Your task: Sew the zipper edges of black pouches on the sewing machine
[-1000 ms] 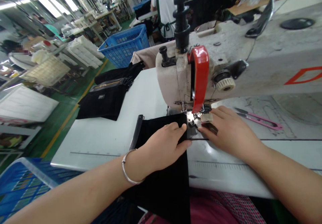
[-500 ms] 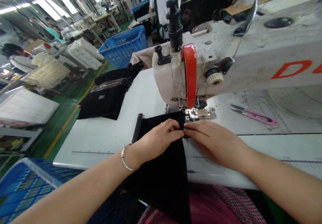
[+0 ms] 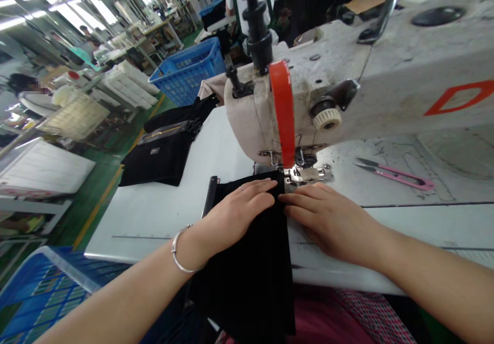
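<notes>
A black fabric piece (image 3: 247,277) hangs over the front of the white sewing table, its far edge at the presser foot (image 3: 295,173) of the sewing machine (image 3: 254,112). My left hand (image 3: 239,207), a bracelet at its wrist, lies flat on the fabric with its fingers stretched toward the foot. At the fabric's right edge, the fingertips of my right hand (image 3: 324,218) close on the border just before the foot; its thumb is hidden. A dark strip (image 3: 209,195) runs along the fabric's left side.
Pink-handled thread snips (image 3: 393,173) lie right of the needle area. Black pieces with a zipper (image 3: 160,151) rest on the table's far left. A blue crate (image 3: 42,287) stands at lower left, another blue crate (image 3: 189,68) beyond the table. A person in an apron (image 3: 250,4) is behind the machine.
My left hand has loosened its pinch and flattened, its fingers now stretched over the fabric. My right hand stays at the fabric's edge, its fingers slightly shifted. The camera view has moved a little.
</notes>
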The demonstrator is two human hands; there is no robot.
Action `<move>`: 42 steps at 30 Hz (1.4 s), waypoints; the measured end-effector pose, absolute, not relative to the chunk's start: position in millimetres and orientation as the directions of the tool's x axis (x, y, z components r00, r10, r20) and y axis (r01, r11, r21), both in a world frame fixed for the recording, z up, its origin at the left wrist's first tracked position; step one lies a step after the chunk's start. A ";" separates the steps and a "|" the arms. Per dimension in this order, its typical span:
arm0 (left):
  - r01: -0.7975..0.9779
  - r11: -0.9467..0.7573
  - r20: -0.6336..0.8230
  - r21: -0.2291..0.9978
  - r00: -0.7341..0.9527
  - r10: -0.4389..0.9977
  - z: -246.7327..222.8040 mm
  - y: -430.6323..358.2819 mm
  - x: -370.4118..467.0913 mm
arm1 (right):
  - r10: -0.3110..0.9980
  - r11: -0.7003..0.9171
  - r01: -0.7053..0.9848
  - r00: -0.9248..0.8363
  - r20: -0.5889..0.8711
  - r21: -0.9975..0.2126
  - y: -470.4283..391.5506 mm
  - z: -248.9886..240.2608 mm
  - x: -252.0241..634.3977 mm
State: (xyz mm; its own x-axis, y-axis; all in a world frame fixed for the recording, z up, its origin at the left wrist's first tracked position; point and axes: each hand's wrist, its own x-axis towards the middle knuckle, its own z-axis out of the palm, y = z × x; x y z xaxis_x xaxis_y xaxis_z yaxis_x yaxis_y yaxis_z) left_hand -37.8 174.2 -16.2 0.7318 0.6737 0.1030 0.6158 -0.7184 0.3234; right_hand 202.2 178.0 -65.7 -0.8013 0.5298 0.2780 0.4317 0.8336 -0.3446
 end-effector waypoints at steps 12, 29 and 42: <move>0.575 -0.791 -0.027 0.208 0.812 0.583 -11.1 174.2 -10.9 | 0.553 0.817 0.439 -0.782 0.287 -0.374 171.9 -63.9 202.9; 0.867 -0.457 0.004 0.196 0.466 0.885 -14.8 153.4 -52.7 | 0.559 0.820 0.483 -0.792 0.246 -0.307 161.1 -65.3 202.2; 0.799 -0.575 -0.093 0.174 0.595 0.799 -4.1 93.7 -45.6 | 0.646 0.757 0.515 -0.682 0.342 -0.402 66.3 -84.5 193.8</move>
